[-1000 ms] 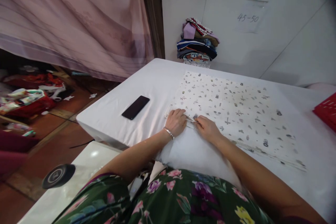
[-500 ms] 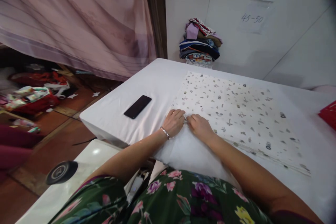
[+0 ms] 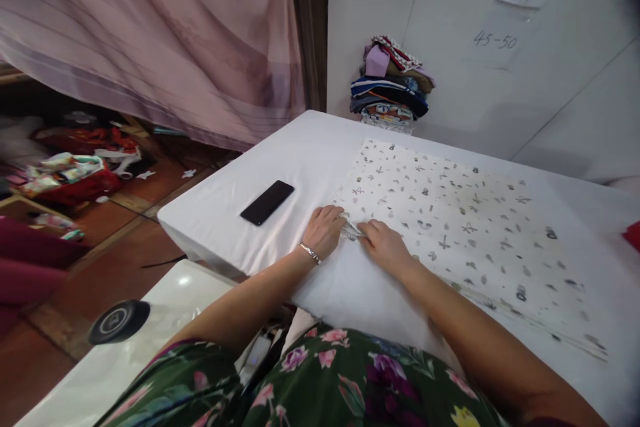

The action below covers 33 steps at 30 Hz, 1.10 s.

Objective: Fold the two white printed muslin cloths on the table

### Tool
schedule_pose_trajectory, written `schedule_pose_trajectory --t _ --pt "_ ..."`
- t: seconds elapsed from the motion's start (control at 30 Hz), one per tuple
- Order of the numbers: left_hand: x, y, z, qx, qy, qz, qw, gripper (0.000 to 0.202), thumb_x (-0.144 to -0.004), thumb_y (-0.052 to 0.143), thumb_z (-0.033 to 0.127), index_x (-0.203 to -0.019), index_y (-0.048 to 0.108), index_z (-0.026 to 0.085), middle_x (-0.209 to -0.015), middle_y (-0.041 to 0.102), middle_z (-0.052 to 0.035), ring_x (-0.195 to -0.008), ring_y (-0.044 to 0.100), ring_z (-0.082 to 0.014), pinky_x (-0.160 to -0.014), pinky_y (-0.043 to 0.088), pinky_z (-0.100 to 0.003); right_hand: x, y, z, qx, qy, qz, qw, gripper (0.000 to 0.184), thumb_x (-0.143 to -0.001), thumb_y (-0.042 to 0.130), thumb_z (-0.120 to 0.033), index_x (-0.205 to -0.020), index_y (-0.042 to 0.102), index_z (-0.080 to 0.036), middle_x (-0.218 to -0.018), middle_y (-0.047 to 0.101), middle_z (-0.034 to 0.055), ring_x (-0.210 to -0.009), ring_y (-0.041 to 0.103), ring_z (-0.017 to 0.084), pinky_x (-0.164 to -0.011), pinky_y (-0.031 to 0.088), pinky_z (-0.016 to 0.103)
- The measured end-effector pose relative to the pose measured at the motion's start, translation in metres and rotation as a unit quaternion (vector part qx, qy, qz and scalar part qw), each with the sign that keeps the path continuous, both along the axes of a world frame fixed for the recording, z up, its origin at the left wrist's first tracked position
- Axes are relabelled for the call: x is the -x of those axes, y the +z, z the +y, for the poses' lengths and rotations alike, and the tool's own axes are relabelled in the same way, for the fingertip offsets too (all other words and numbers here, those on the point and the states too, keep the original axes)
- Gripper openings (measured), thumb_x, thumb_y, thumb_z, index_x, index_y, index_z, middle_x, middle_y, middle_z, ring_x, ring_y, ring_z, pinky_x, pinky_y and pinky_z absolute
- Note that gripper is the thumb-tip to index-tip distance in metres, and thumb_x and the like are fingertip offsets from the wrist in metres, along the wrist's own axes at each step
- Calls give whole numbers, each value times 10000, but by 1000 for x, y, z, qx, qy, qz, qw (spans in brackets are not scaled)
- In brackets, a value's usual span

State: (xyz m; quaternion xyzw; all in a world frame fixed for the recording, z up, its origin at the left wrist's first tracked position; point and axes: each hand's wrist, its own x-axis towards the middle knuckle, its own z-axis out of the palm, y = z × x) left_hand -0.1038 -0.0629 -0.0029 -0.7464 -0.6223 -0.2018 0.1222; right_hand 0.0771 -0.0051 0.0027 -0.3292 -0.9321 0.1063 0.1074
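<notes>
A white printed cloth (image 3: 465, 220) with small grey and tan motifs lies spread and folded in layers on the white-covered table (image 3: 280, 153). At its near left corner my left hand (image 3: 324, 232), with a bracelet at the wrist, is closed on the cloth's edge. My right hand (image 3: 384, 245) pinches the same edge a short way to the right. Between the two hands a narrow stretch of the edge shows, slightly raised and creased. Fingertips of both hands are partly hidden in the fabric.
A black phone (image 3: 267, 202) lies left of my hands. Behind the table rises a stack of folded clothes (image 3: 390, 83) against the wall. Lower left, a dark round object (image 3: 120, 321) rests on a white surface (image 3: 173, 290). A pink curtain (image 3: 200, 33) hangs at the back left.
My hands have moved slightly apart, the left one shifting left, and more of the cloth's edge shows between them. The whole view has shifted a little.
</notes>
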Motion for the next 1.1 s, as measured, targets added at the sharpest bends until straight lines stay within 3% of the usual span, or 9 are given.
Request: schedule_pose_trajectory --t 0.17,0.43,0.6,0.83,1.0,1.1 --pt "5 -1 -2 2 -10 -4 1000 185 -850 460 138 -837 635 196 -1001 641 -44 -972 534 -191 -866 387 -361 12 1 -4 -60 31 -28 997 278 -906 404 -220 -1156 525 -205 -955 560 76 -871 508 194 -681 405 274" --pt "14 0 1 -33 -68 -13 997 189 -829 464 111 -817 638 182 -1027 635 -45 -949 535 -186 -867 390 -344 15 -10 0 -105 59 34 992 364 -903 416 -247 -1257 435 -165 -1009 552 100 -907 498 219 -732 437 322" --pt "20 3 1 -20 -90 -37 995 179 -811 471 100 -856 622 185 -931 658 -27 -885 557 -163 -841 395 -323 15 -18 0 -126 71 67 987 257 -920 378 -228 -1119 528 -167 -1038 557 97 -916 493 205 -736 424 305" --pt "23 4 4 7 -88 -29 996 149 -828 433 121 -813 574 170 -770 635 -30 -796 578 -146 -873 388 -338 20 -14 1 -103 68 -12 992 191 -908 405 -198 -965 586 -180 -968 571 80 -867 484 192 -703 400 284" --pt "25 -1 3 15 -59 -33 998 211 -837 418 117 -959 583 164 -812 636 -49 -825 574 -162 -845 401 -342 21 -9 2 -79 74 -21 994 195 -900 410 -172 -971 591 -176 -971 564 76 -885 484 179 -732 402 275" --pt "26 -1 2 43 -61 -28 997 216 -832 432 109 -924 613 180 -847 640 -49 -886 551 -177 -821 402 -336 24 -3 0 -59 69 -11 996 196 -904 406 -178 -963 593 -177 -960 554 72 -892 486 176 -724 406 269"
